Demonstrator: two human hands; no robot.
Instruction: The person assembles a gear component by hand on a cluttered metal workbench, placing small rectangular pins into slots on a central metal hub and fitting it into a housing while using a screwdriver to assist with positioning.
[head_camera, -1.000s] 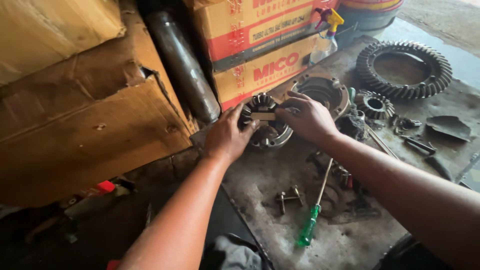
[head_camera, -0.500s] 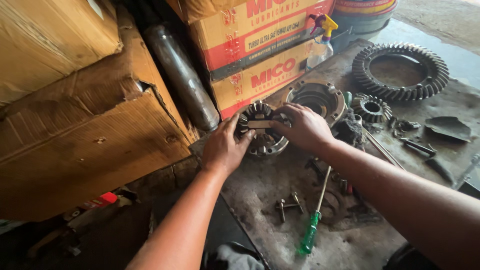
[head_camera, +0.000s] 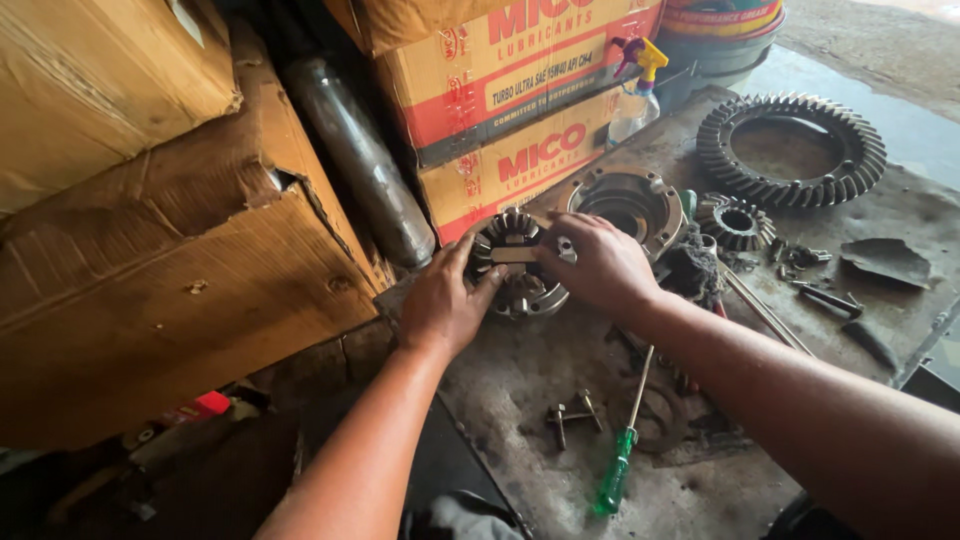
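Both hands' grip around toothed, greasy gear assembly

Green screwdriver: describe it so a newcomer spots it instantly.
Start at the greasy metal workbench, near its front edge below the right forearm. The screwdriver lies beside some loose bolts, shaft pointing away toward the gears. Its translucent green handle is the only bright green thing among grey parts.

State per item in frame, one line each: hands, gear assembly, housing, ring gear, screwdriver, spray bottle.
left hand: gripping gear assembly's left side
right hand: on its top right
gear assembly: resting on bench, teeth exposed
round housing: open, lying flat
ring gear: flat, untouched
green screwdriver: lying loose
spray bottle: upright
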